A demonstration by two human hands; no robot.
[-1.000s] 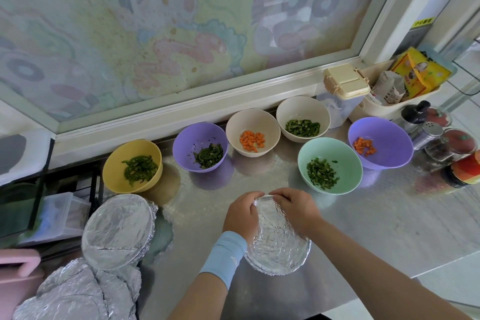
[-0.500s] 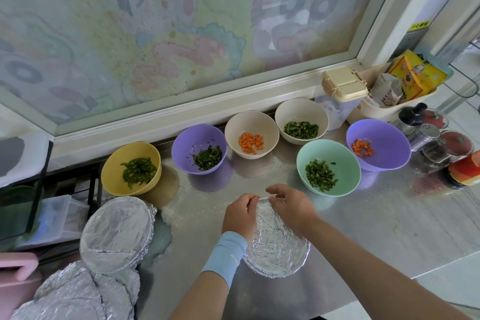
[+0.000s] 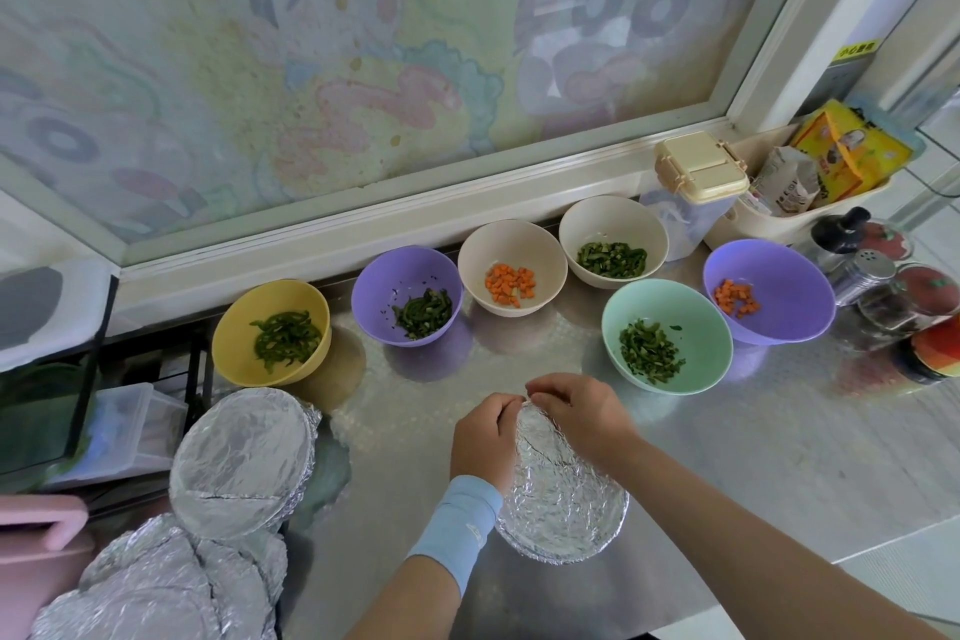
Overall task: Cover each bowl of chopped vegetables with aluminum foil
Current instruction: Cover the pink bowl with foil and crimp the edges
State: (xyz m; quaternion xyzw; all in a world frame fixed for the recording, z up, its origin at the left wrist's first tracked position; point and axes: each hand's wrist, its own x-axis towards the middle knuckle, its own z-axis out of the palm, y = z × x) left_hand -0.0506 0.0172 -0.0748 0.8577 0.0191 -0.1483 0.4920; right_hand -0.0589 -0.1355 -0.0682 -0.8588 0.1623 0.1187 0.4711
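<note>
My fingertips (image 3: 522, 399) were pinched together on the far rim of the foil disc (image 3: 563, 494), left hand (image 3: 485, 437) & right hand (image 3: 574, 413) meeting at one spot, lower centre of frame. Disc lay on the steel counter (image 3: 753, 457), its far edge lifted, well short of any bowl. Closest was the mint bowl (image 3: 667, 335) w/ green veg, right of centre; five more sat uncovered behind. Risk as I saw it: thin foil tears if I pull from that one pinched point.

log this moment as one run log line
stage: pinching far edge of foil | left hand: on foil | right hand: on foil | six bowls uncovered | nearest: green bowl
</note>
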